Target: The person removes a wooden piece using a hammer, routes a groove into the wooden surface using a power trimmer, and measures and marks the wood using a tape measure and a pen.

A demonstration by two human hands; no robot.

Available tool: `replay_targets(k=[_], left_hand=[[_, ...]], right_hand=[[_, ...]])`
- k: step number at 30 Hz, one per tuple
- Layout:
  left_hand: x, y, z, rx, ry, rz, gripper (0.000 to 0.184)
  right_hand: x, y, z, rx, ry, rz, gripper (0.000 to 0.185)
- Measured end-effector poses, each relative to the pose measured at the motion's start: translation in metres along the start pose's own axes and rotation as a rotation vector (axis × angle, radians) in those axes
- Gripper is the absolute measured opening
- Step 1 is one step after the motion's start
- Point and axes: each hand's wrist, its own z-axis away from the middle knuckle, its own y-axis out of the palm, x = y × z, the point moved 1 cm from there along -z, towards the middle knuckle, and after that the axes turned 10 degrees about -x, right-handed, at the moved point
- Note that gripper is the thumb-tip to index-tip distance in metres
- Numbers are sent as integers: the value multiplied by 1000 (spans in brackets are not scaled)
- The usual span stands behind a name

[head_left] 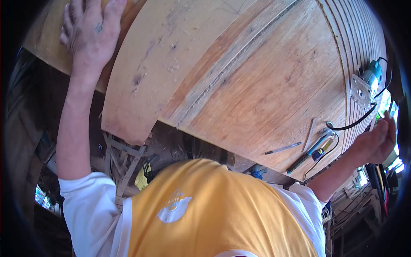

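My left hand (95, 32) lies palm down with its fingers apart on a wooden sheet (45, 40) at the upper left. Beside it a curved plywood panel (171, 55) overlaps the broad wooden surface. My right hand (376, 139) is raised off the right edge, its fingers curled together; a thin dark line shows at the fingertips, but what they hold, if anything, is unclear. Nearest to that hand is a teal power tool (371, 77) with a flat base plate, lying on the grooved strips. Its black cord (357, 125) loops over the wood.
Near the wood's lower right edge lie a hammer (310, 152), a yellow-and-black tape measure (318, 154), a pen (283, 148) and a thin wood strip (309, 134). A wooden trestle (124, 160) stands beneath the panel at the left. Timber clutter (351, 205) fills the lower right.
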Motion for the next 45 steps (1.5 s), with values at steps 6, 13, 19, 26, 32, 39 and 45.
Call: replay_targets(k=[6, 13, 19, 26, 32, 39, 45], left_hand=[[9, 6, 0, -81, 26, 64, 67], [13, 11, 2, -105, 68, 94, 63], [18, 2, 6, -186, 249, 491, 54], [-138, -83, 125, 222, 302, 1085, 54], [-124, -103, 181, 275, 421, 855, 68], [-130, -91, 164, 280, 563, 693, 78], [-194, -40, 114, 192, 564, 545, 87]], right_hand=[[99, 17, 107, 390, 232, -413, 34], [154, 4, 191, 630, 297, -350, 36], [141, -34, 232, 545, 307, -87, 42], [131, -37, 273, 351, 175, 61, 55], [132, -54, 287, 331, 215, 205, 63], [100, -73, 302, 248, 349, 393, 65], [98, -81, 282, 210, 388, 428, 60]])
